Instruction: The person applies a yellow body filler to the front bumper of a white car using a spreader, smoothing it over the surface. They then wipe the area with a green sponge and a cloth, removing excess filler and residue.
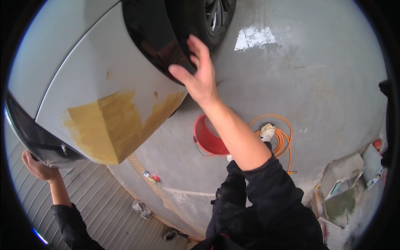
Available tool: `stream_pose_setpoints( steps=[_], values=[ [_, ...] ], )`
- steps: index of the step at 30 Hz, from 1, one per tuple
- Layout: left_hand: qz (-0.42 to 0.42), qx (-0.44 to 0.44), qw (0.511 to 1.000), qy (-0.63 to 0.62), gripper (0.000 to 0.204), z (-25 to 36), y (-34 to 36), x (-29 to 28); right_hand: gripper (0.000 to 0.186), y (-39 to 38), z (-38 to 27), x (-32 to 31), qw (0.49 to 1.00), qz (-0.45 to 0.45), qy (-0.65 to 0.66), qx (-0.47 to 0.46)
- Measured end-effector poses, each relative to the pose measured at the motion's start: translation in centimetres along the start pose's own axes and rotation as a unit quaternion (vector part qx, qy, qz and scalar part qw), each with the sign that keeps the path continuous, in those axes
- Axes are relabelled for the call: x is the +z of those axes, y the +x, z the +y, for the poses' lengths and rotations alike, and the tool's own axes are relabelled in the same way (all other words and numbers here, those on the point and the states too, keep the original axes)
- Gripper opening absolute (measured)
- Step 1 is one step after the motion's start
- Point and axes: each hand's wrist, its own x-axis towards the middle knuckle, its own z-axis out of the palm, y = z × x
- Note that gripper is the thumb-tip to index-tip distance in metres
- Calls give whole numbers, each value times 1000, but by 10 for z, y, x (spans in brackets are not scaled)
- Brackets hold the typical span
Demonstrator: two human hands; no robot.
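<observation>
A light grey car body panel [112, 62] fills the upper left, with a patch of yellow-brown filler [121, 133] spread over its lower corner. Glossy black trim [152, 35] borders it on the right, beside the wheel [216, 21]. My right hand [200, 77], slightly blurred, is at the edge of this trim; its thumb and fingers are apart and it holds nothing. At the far left my left hand [39, 167] is against the underside of a dark, glossy part [46, 137] of the car, fingers loosely bent. Whether it presses there is partly hidden.
A red bucket [204, 135] stands on the grey floor [316, 96] behind my right forearm. An orange hose [287, 141] lies coiled around my shoe [267, 131]. A wet patch [254, 38] shines near the wheel. A pale box-like object [343, 171] stands at right, and a ribbed shutter [100, 200] at lower left.
</observation>
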Motion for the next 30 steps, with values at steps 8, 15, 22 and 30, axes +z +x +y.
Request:
stream_pose_setpoints(
  steps=[8,15,22,30],
  values=[
    [-54,259,959,101,53,-16,0,-27,118,58,-22,3,997,-68,-18,-7],
    [-38,273,951,144,74,-9,-9,-33,106,51,-18,8,990,-71,91,79],
    [-24,270,953,134,73,-23,-9,-37,65,38,-21,7,995,26,80,45],
    [-11,278,951,137,67,-45,-8,-41,13,40,-45,10,987,-56,147,35]
  ],
)
